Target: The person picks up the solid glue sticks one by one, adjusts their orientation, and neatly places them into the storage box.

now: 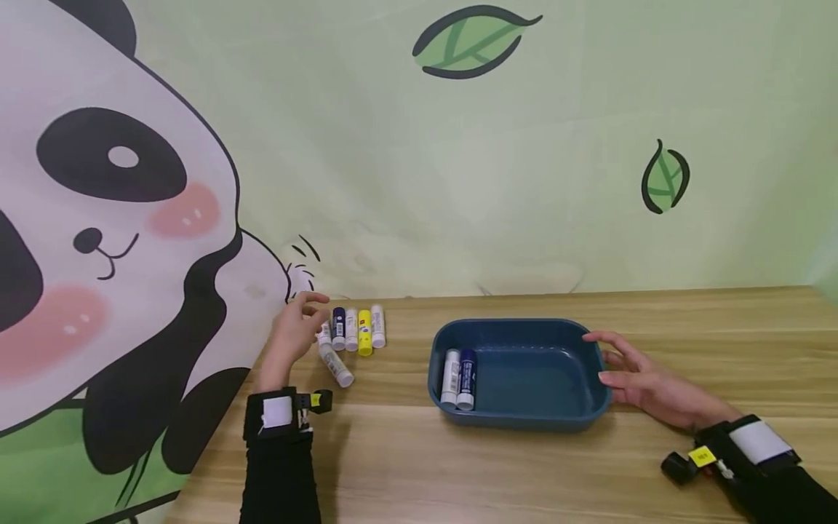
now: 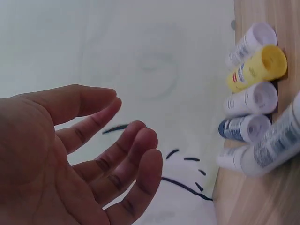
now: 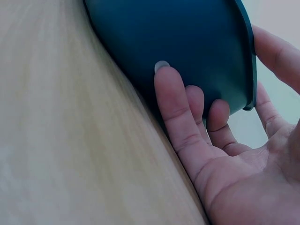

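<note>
Dark blue in colour, the basin is standing on the counter, and the right hand is gripping the wall at its right end. Left of the basin, the left hand is hovering near a row of tubes; its grip is hanging loose, holding nothing. Inside the basin's left end, a white tube and a navy tube are lying side by side. I am judging that pinching the slanting tube, left of the basin, by its free near end is looking safest, with the right hand steadying the basin.
</note>
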### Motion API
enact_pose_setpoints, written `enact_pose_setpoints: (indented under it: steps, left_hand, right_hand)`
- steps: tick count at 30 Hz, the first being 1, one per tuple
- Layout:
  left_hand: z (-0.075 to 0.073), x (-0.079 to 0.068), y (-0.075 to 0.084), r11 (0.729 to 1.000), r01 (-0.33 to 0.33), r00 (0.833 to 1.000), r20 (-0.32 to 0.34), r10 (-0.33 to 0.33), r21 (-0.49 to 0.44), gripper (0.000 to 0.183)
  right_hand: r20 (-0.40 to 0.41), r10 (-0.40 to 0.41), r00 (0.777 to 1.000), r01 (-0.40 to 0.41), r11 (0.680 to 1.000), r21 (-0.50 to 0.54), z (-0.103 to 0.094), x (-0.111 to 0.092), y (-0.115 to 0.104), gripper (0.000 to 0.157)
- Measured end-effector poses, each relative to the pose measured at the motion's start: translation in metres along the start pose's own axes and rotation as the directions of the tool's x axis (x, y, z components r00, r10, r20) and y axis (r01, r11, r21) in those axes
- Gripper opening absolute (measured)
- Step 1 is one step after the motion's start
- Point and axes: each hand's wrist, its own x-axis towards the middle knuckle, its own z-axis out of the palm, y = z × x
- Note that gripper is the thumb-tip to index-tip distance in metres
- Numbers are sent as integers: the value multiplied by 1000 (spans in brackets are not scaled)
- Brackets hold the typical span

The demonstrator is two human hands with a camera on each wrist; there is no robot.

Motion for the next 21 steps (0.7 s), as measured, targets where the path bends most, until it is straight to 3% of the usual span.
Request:
enact_pose_setpoints:
  steps: [4,12,21]
  left_hand:
    - [-8,0,-10,999,47,999,9,-47,-2,39]
    - [-5,1,-16,993,116,992,58,-116,7,39]
    - [-2,4,-25,988,107,986,119,-120,111,38]
  right_hand:
    - [-18,10,1000,-10,1000,-8,1,0,-1,53]
    - [-35,11,999,-11,1000,-15,0,-1,0,53]
    - [-28,9,1000,-9,1000,-11,-1,0,2,53]
